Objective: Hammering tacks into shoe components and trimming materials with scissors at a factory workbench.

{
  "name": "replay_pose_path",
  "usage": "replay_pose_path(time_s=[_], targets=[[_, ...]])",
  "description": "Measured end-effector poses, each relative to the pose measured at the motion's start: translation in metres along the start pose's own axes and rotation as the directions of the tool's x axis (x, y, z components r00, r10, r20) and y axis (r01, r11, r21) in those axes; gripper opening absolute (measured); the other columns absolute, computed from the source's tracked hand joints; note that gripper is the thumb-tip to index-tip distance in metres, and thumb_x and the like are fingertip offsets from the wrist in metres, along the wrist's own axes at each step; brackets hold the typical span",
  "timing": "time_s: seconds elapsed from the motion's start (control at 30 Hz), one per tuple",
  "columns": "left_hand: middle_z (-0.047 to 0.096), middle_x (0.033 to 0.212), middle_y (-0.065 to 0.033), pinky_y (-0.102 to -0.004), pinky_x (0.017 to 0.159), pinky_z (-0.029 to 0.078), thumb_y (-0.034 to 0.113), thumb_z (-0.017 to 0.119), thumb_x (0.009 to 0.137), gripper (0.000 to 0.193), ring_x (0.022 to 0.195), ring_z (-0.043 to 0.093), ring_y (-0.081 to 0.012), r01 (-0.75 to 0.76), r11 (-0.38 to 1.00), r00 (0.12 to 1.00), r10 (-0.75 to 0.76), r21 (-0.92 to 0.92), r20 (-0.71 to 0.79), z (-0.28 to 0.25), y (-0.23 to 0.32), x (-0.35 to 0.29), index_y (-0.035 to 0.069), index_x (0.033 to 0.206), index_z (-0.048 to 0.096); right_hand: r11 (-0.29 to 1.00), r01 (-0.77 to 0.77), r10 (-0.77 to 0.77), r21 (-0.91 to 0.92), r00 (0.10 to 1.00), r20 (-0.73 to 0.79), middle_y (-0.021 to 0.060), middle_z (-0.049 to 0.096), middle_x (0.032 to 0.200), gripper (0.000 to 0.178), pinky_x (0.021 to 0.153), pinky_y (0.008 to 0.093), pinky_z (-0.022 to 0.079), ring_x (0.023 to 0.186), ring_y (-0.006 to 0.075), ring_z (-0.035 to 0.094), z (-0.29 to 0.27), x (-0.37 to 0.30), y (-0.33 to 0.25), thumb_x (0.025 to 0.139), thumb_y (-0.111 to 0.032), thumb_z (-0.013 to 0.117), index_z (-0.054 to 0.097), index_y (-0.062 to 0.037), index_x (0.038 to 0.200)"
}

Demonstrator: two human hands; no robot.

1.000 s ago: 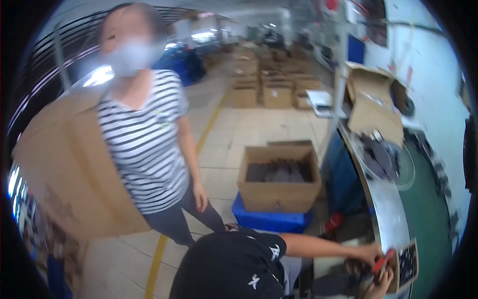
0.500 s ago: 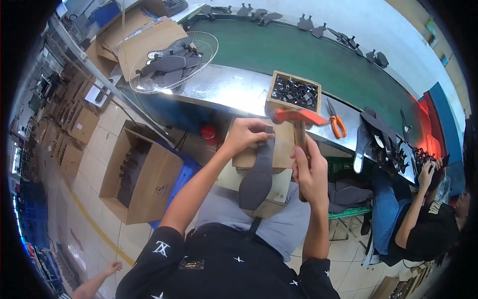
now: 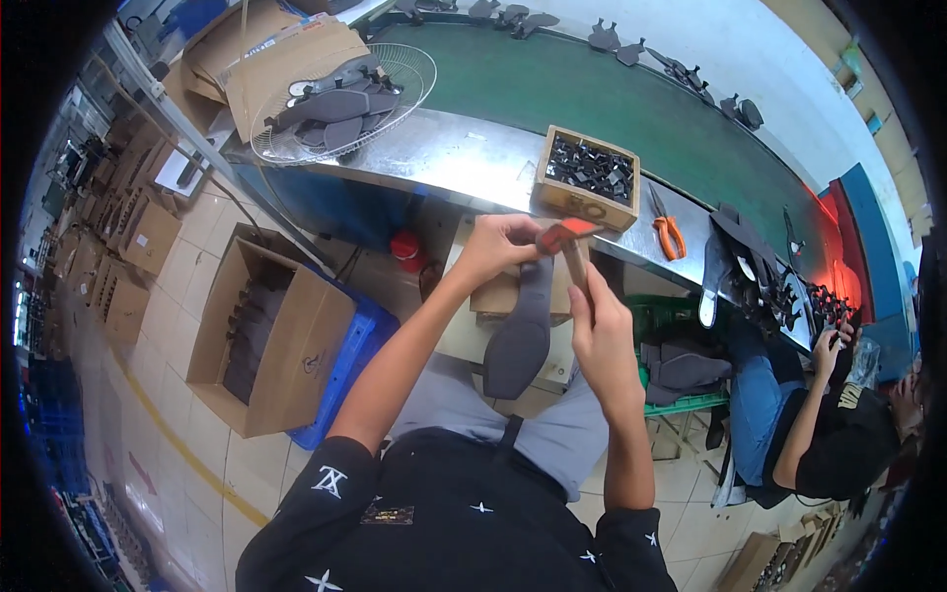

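A dark grey shoe sole point(image 3: 519, 345) hangs over the front edge of a wooden block point(image 3: 491, 298), its wide toe part toward me. My left hand point(image 3: 493, 249) is closed on the narrow heel end, fingers pinching near the far tip. A hammer with an orange-red head point(image 3: 564, 233) and wooden handle is gripped in my right hand point(image 3: 604, 340). The hammer head is at the heel end, right beside my left fingertips; whether it touches is hard to tell. It covers whatever lies under it at the tip.
On the metal bench edge point(image 3: 464, 163) stand a wooden box of small black parts point(image 3: 592, 205), orange-handled pliers point(image 3: 669, 237) and a wire basket of soles point(image 3: 431, 84). A green conveyor point(image 3: 503, 79) runs behind. A cardboard box point(image 3: 286, 345) is at left; a co-worker point(image 3: 838, 434) sits at right.
The hammer has come down and left from above the block onto the sole's heel end. My right hand moved with it. The view has shifted slightly.
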State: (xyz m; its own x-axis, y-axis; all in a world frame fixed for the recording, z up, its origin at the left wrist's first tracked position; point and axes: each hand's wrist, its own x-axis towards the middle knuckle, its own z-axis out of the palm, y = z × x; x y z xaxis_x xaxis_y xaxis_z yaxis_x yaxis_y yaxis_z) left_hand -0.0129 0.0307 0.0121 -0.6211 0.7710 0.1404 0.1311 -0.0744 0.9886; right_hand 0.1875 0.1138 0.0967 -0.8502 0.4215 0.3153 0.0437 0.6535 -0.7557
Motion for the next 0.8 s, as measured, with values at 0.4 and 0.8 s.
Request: replay_pose_path(time_s=[0.4,0.8], targets=[[0.065,0.134,-0.002,-0.0565,0.12,0.011,0.055,0.076,0.078,0.112,0.137,0.047,-0.0287,-0.125,0.714,0.992,0.084,0.689,0.093,-0.004,-0.003,-0.015,0.006,0.158,0.016,0.925,0.232,-0.278,-0.302,0.953,-0.12,0.0083,0.064,0.092,0.034,0.062,0.0259,0.052,0.069,0.0122,0.062,0.015,-0.005,0.031,0.102,-0.009,0.052,0.053,0.0046,0.133],[0.061,0.138,-0.0081,-0.0609,0.12,0.01,0.057,0.072,0.08,0.067,0.143,0.039,-0.0313,-0.215,0.612,0.976,0.106,0.761,0.19,-0.004,-0.005,-0.006,0.015,0.131,0.065,0.998,0.05,-0.054,-0.028,0.989,-0.138,0.0255,0.067,0.098,0.042,0.073,0.0428,0.057,0.084,0.0432,0.069,0.008,-0.008,0.022,0.093,0.001,0.057,0.05,0.0006,0.135]])
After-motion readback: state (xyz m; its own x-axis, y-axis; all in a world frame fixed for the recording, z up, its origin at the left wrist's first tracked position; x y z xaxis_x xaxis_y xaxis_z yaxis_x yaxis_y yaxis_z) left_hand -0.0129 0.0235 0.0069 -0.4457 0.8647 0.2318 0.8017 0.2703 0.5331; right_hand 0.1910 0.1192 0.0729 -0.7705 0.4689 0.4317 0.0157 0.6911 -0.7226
